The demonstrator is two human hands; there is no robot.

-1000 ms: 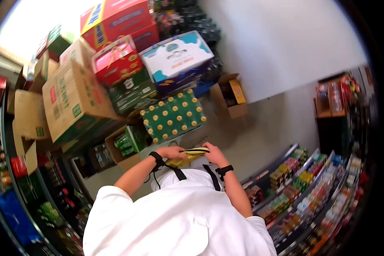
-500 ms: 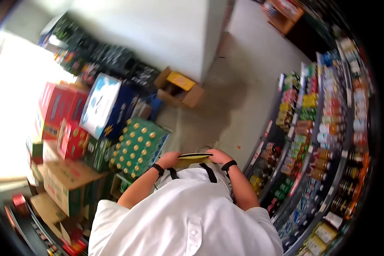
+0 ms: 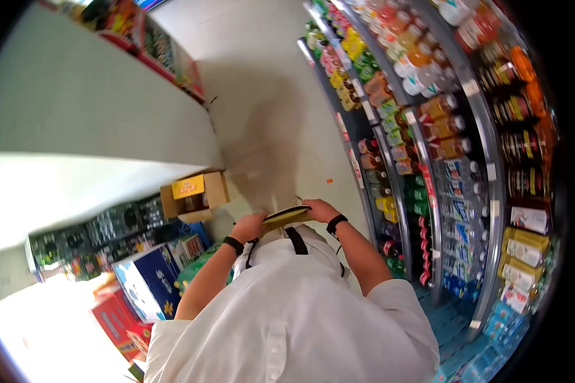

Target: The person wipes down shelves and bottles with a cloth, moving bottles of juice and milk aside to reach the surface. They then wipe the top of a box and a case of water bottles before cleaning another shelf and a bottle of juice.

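The person's left hand and right hand are each clamped on one end of a yellow fabric item with a dark upper edge, stretched between them in front of the waist. One second ago the item sagged and showed more of its yellow side; now it appears as a narrow band, gripped by both hands as before. Each wrist wears a black band, and a white shirt fills the lower middle.

Just beyond the left hand, an open cardboard box with a yellow carton inside stands on the pale floor, by the corner of a wall. The view has turned rightward since half a second ago: the green pack with gold caps, then in plain sight, is now mostly behind the left arm. Farther left lie a blue-and-white box and a red box. Drink shelves, crowded with bottles, take up more of the right side. A red-edged rack has come into sight beyond the wall.
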